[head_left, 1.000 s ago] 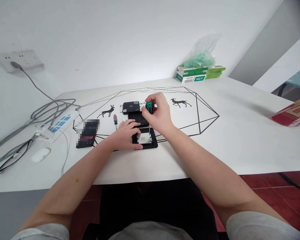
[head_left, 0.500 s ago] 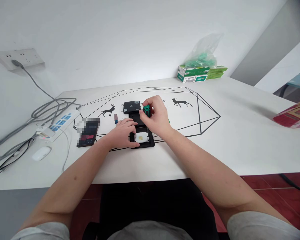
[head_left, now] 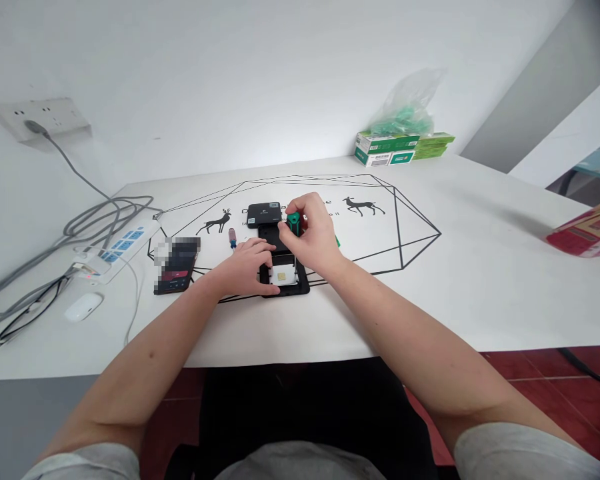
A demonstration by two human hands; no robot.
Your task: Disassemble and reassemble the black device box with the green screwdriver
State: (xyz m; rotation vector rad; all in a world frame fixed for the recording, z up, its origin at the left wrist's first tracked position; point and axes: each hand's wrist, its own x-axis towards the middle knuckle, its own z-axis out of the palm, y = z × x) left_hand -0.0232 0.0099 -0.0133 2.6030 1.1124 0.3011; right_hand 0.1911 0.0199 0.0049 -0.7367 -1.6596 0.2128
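A black rectangular device casing [head_left: 303,288] lies on the white table, its opening showing a white inside with a small gold square [head_left: 281,276]. My left hand [head_left: 247,268] grips its left side, thumb on the near part and fingers higher up. Above the casing, my right hand [head_left: 314,230] is closed around the green and black handle of a screwdriver [head_left: 293,223], held upright. Its tip is hidden. A second black flat box [head_left: 264,214] with stickers sits just behind the casing. Left of it lies a small screwdriver [head_left: 233,237] with a reddish handle, partly behind my left fingers.
On the left are a phone [head_left: 178,267], a power strip [head_left: 125,250] with cables, glasses [head_left: 30,313] and a white earbud case [head_left: 83,307]. Green and white boxes [head_left: 387,148] with a plastic bag [head_left: 407,103] stand at the back. A red package [head_left: 585,233] lies far right.
The green screwdriver handle looks slightly turned within my right fingers. My left hand and the casing stay in place.
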